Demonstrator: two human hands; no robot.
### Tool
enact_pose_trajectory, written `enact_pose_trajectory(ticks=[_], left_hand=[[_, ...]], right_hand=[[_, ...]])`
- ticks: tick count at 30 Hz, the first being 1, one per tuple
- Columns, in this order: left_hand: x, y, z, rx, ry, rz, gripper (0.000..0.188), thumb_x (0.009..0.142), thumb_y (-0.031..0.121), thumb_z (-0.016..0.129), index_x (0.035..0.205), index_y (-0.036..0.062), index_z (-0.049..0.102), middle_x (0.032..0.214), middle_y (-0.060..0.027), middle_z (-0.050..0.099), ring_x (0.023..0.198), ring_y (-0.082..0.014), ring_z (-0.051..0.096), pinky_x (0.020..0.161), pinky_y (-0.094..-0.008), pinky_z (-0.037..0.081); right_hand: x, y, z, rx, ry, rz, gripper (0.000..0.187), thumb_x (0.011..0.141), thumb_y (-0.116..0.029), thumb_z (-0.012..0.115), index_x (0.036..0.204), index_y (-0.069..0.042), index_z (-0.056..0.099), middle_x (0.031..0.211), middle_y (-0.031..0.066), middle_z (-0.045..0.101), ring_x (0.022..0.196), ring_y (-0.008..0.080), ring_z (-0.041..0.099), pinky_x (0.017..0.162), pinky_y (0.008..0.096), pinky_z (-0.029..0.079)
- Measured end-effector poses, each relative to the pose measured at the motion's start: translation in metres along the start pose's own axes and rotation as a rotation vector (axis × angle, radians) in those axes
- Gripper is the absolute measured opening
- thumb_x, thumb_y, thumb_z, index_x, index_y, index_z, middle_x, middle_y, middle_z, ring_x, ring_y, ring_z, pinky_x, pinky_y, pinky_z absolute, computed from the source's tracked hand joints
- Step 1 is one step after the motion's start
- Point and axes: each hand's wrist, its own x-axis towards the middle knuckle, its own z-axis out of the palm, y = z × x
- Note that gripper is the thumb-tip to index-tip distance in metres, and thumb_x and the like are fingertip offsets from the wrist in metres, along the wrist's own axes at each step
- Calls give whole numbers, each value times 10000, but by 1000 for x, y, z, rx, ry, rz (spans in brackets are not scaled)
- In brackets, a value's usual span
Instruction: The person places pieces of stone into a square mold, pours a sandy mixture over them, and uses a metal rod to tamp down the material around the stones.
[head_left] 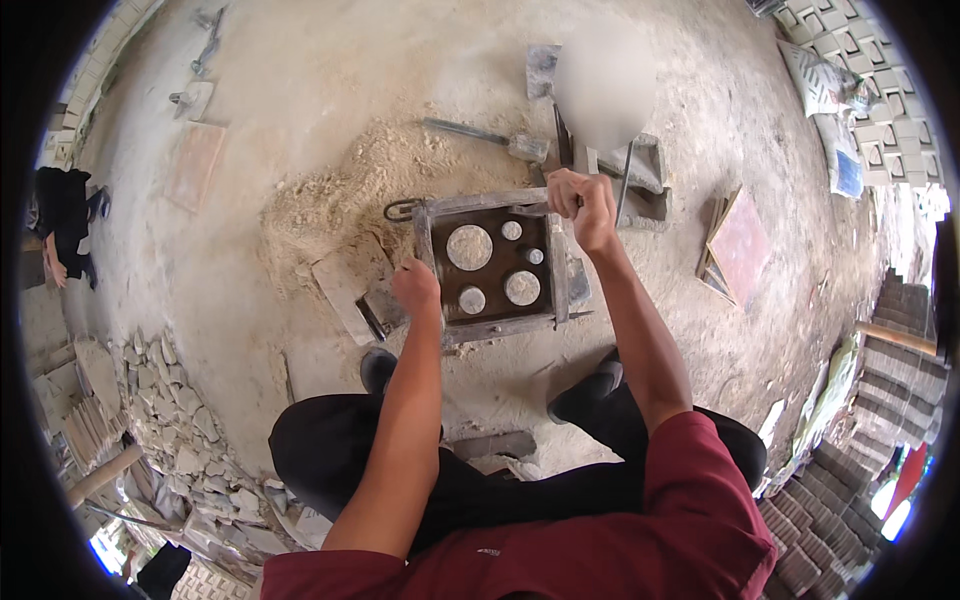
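A square wooden frame (497, 329) sits on the dusty floor between my feet. Inside it lies a dark, smooth surface with several pale round discs, among them a large disc (469, 247) and a smaller disc (472, 299). My left hand (416, 286) is closed at the frame's left side and appears to grip it. Over the upper right corner, my right hand (584, 208) is held in a fist; what it holds is hidden by the fingers. A metal loop (401, 210) sticks out at the frame's upper left.
Loose tan sand (340, 200) is heaped beyond the frame on the left. A mallet (520, 147) lies past it, near a flat-bladed tool (543, 72) and a grey trough (645, 170). Flat boards (738, 250) lie at right. Broken rubble (180, 410) covers the lower left; another person (68, 220) is far left.
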Motion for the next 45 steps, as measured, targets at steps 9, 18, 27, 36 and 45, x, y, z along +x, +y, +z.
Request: enact_pose_trajectory(ticks=[9, 18, 27, 36, 45], left_hand=[[1, 0, 0, 176, -27, 88, 431, 892, 296, 367, 883, -41, 634, 926, -289, 620, 875, -453, 598, 766, -519, 477], [-4, 6, -1, 42, -20, -66, 526, 876, 375, 375, 945, -75, 638, 997, -285, 618, 947, -446, 584, 838, -515, 445], [-5, 12, -4, -22, -58, -78, 531, 872, 375, 375, 916, -83, 642, 974, -295, 619, 939, -456, 585, 831, -515, 449], [4, 2, -8, -51, -36, -10, 534, 868, 364, 369, 895, -90, 650, 925, -303, 625, 898, -458, 596, 817, -516, 454], [-3, 12, -10, 55, -22, -46, 523, 866, 347, 350, 882, -81, 651, 936, -293, 626, 896, -446, 601, 810, -509, 462]], right_hand=[[-22, -7, 11, 189, 213, -17, 385, 848, -230, 354, 501, -81, 288, 453, 28, 297, 446, 133, 271, 453, 293, 241], [-6, 18, 26, 179, 4, -17, 373, 834, -175, 370, 485, -59, 311, 436, 18, 290, 422, 116, 262, 418, 288, 217], [23, 15, 49, -292, -391, 19, 389, 851, -208, 318, 490, -67, 284, 445, 11, 308, 414, 130, 278, 422, 300, 239], [4, -2, 21, 33, -144, 18, 316, 791, -110, 338, 484, -50, 291, 452, 19, 320, 436, 116, 282, 417, 289, 237], [-15, 10, 12, -102, 6, -53, 362, 837, -137, 332, 490, -36, 310, 437, 33, 321, 417, 121, 300, 413, 291, 242]])
